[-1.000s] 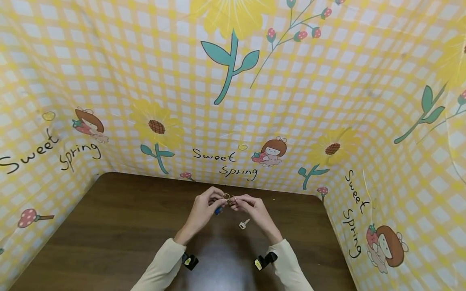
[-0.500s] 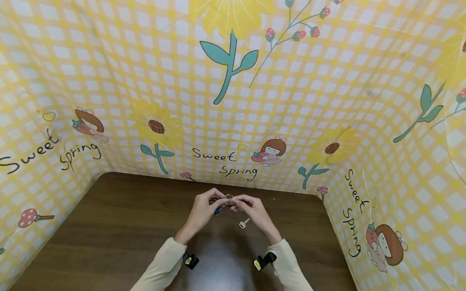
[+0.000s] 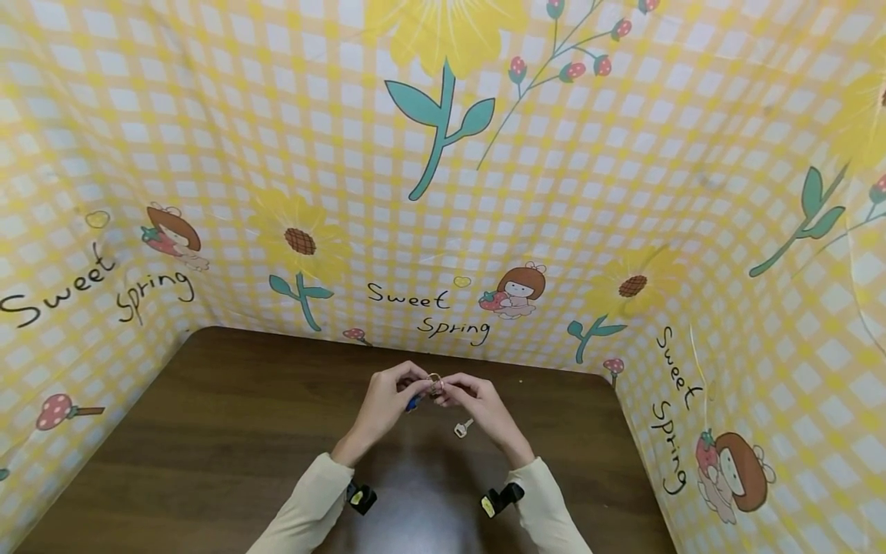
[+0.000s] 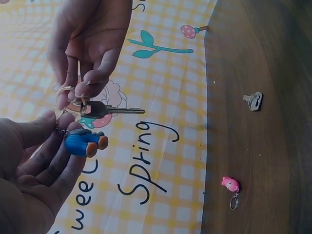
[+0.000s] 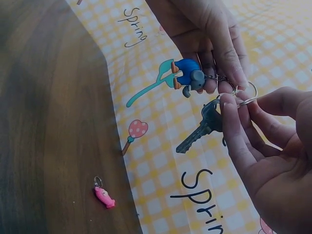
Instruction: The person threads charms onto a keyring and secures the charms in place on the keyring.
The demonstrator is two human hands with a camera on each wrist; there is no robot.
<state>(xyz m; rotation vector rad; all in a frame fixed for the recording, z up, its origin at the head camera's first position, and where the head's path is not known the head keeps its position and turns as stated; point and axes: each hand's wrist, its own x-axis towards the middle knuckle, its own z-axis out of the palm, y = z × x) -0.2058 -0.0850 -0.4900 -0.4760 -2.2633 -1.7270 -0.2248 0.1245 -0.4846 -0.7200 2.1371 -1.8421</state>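
Note:
My left hand (image 3: 389, 396) pinches a metal split ring (image 5: 252, 90); a blue figure keychain charm (image 4: 84, 143) with a grey head hangs from a short chain beside its fingers. Facing it, my right hand (image 3: 477, 396) pinches at the ring from the other side. A dark-headed key (image 5: 204, 124) sticks out by the right fingertips. Both hands meet in the air above the table, fingertips almost touching. Fingers partly cover where ring, chain and key join, so I cannot tell whether the key is threaded on the ring.
A loose key (image 3: 462, 428) lies on the brown wooden table (image 3: 208, 431) below my right hand. A pink charm with a small ring (image 4: 230, 184) also lies there. A yellow checked cloth (image 3: 443, 231) walls the table at the back and sides.
The two hands have come slightly closer together, and the ring parts that stood apart between them now overlap. The loose key has stayed put.

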